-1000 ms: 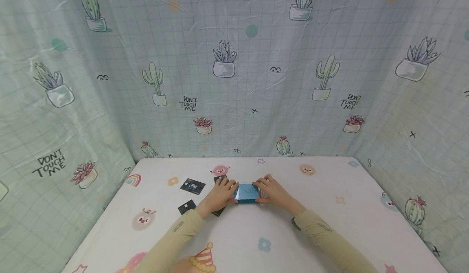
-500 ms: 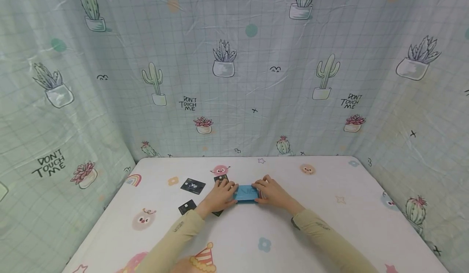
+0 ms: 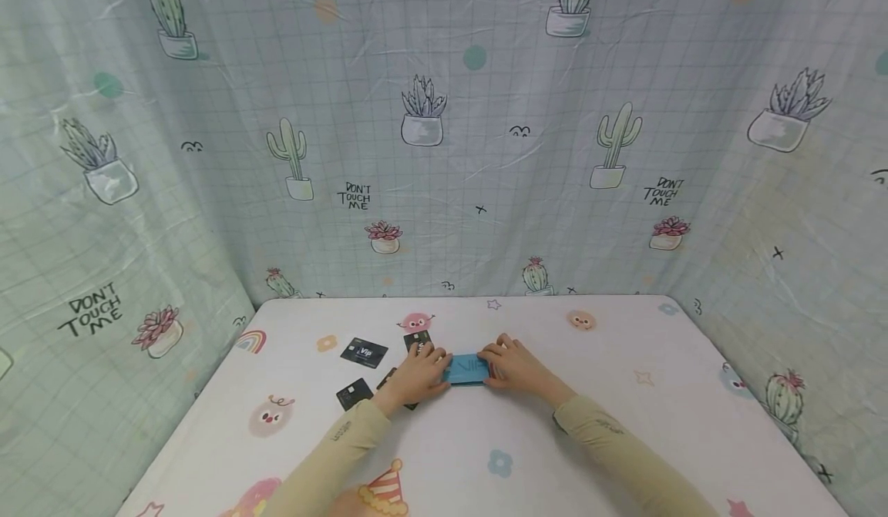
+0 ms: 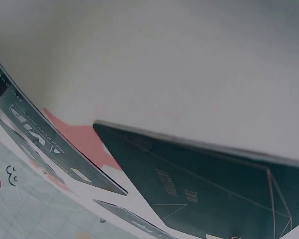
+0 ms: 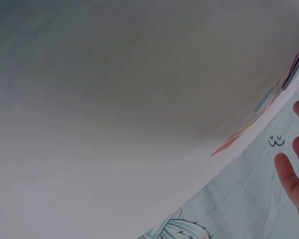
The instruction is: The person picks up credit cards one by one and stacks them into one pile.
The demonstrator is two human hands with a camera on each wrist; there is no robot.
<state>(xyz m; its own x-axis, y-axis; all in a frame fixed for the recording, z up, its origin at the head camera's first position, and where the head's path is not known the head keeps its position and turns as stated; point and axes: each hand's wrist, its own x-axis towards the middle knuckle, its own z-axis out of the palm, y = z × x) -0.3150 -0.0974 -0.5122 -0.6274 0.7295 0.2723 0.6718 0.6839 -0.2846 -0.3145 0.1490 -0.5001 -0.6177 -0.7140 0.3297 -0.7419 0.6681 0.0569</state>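
In the head view, both hands hold a blue stack of cards (image 3: pixel 466 369) marked VIP, with a dark edge below. My left hand (image 3: pixel 418 375) grips its left end, fingers at the far edge and thumb at the near edge. At the right end my right hand (image 3: pixel 517 367) grips it likewise. In the right wrist view, thin layered edges of the stack (image 5: pixel 295 69) show near the fingers (image 5: pixel 287 174). Under and beside my left hand lie dark cards, one card (image 3: pixel 418 340) beyond it. The left wrist view shows a dark card (image 4: pixel 199 184) close up.
A black VIP card (image 3: pixel 364 352) lies flat on the white table (image 3: pixel 590 424) to the left, and another dark card (image 3: pixel 354 394) sits nearer the left forearm. Patterned cloth (image 3: pixel 444 193) rises behind the table and along both sides.
The blue stack has come slightly nearer the body, and the glare on its top is gone. Both hands keep their grip. More of a dark card shows beside the left wrist.
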